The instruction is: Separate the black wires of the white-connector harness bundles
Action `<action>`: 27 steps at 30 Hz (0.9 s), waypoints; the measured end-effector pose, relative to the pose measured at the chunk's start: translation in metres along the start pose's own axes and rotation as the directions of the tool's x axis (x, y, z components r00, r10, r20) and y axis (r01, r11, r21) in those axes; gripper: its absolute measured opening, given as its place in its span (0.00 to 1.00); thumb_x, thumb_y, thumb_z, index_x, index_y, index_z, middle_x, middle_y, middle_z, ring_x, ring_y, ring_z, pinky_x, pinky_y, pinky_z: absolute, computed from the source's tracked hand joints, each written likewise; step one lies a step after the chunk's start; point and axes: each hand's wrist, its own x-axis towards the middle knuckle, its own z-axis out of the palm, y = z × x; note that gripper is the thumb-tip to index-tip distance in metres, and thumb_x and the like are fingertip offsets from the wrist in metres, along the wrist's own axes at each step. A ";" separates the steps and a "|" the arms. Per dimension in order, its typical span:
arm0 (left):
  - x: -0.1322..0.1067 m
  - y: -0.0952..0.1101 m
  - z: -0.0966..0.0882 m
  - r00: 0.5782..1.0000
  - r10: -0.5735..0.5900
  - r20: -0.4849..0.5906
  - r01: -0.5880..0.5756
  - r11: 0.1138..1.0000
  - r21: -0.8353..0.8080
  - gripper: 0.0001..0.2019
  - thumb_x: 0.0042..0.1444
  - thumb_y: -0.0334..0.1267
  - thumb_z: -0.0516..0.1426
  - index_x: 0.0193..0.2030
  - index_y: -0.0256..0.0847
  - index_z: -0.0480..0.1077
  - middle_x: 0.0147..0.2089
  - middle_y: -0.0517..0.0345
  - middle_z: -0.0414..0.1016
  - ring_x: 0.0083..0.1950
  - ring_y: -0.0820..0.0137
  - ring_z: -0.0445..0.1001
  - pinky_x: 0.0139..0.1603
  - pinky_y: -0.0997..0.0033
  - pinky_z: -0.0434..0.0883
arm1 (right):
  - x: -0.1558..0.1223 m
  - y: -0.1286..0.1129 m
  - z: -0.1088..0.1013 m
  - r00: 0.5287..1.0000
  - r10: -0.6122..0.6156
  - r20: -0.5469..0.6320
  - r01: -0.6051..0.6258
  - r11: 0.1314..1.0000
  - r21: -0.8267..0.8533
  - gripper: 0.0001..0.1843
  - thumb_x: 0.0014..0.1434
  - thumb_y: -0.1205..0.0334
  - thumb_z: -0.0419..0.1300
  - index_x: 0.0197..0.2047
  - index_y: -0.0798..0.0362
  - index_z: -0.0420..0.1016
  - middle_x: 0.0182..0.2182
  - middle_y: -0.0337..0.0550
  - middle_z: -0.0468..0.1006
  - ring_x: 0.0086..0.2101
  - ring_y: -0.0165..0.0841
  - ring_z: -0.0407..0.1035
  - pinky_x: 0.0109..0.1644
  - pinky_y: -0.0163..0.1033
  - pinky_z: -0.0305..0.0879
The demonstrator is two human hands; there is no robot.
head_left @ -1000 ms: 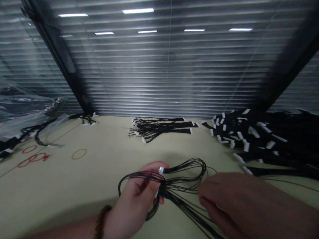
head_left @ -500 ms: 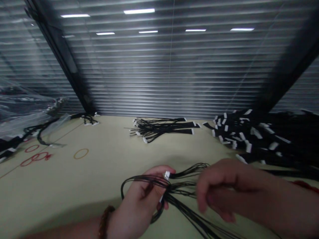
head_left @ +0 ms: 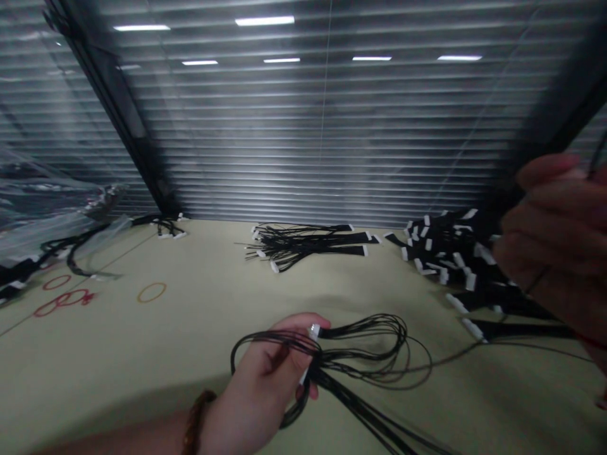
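My left hand point(head_left: 270, 379) is closed on a looped bundle of thin black wires point(head_left: 360, 347) with a small white connector point(head_left: 313, 330) at my thumb tip. The loops lie on the pale tabletop point(head_left: 180, 341) to the right of that hand, and loose strands trail toward the lower right. My right hand point(head_left: 559, 246) is raised at the right edge, blurred, its fingers curled around a thin dark wire point(head_left: 535, 281) that runs down toward the bundle.
A large heap of black wire harnesses with white connectors point(head_left: 455, 259) lies at the right. A smaller bunch point(head_left: 308, 243) sits at the back centre. Rubber bands point(head_left: 151, 292) and clear plastic bags point(head_left: 42, 215) are at the left. Window blinds point(head_left: 308, 139) rise behind the table.
My right hand has left the bundle and risen up to the right edge, drawing a single wire with it. My left hand has kept its hold in the same spot.
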 end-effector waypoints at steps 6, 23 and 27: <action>-0.004 -0.002 -0.003 0.994 0.097 0.045 -0.094 0.993 -0.072 0.17 0.49 0.49 0.61 0.40 0.40 0.71 0.22 0.64 0.67 0.20 0.78 0.63 0.19 0.80 0.59 | -0.050 -0.031 0.068 0.878 -0.020 0.479 0.118 0.977 -0.175 0.09 0.56 0.69 0.54 0.27 0.48 0.70 0.21 0.32 0.71 0.22 0.27 0.64 0.24 0.33 0.55; -0.010 -0.001 -0.001 0.989 0.089 0.117 -0.077 0.992 -0.104 0.15 0.48 0.50 0.62 0.38 0.42 0.72 0.24 0.63 0.69 0.21 0.79 0.65 0.21 0.81 0.61 | -0.071 -0.022 0.089 0.859 -0.313 0.404 0.449 0.841 -0.303 0.17 0.65 0.66 0.42 0.29 0.51 0.67 0.25 0.35 0.70 0.26 0.29 0.63 0.29 0.36 0.56; -0.010 -0.001 0.001 0.994 0.069 0.082 -0.063 0.995 -0.076 0.17 0.46 0.51 0.63 0.38 0.42 0.72 0.25 0.62 0.70 0.22 0.78 0.64 0.21 0.80 0.62 | -0.069 -0.021 0.088 0.823 -0.323 0.467 0.486 0.827 -0.282 0.18 0.66 0.68 0.41 0.28 0.52 0.66 0.24 0.35 0.68 0.24 0.29 0.61 0.27 0.37 0.54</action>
